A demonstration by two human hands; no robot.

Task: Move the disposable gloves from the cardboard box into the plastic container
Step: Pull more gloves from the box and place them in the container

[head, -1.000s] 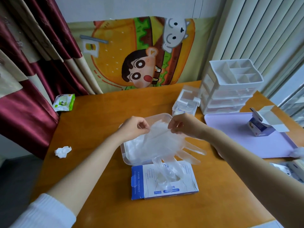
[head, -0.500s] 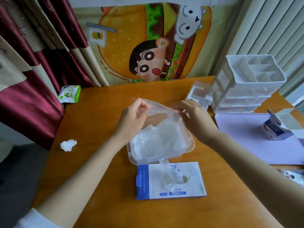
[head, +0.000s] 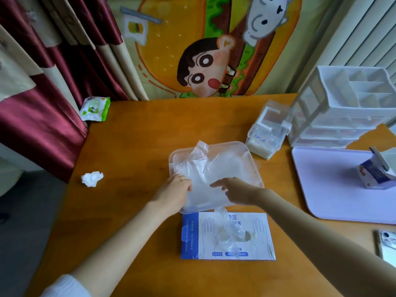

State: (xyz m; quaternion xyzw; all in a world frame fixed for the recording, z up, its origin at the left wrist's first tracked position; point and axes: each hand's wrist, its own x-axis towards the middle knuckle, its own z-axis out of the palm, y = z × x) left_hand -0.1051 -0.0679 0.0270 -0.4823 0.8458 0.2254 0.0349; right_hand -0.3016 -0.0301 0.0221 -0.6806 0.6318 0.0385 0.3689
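Lengthwise, the glove (head: 201,166) lies near-to-far inside the plastic container (head: 227,143).

Right of the box (head: 227,236), a phone (head: 387,245) and an organizer (head: 342,116) are cut by the frame's edge. The box's print is too small to read. Behind the box, whether the left hand (head: 174,190) pinches the gloves (head: 211,174) cannot be told

The cardboard box (head: 205,234) reads "范" and "500".
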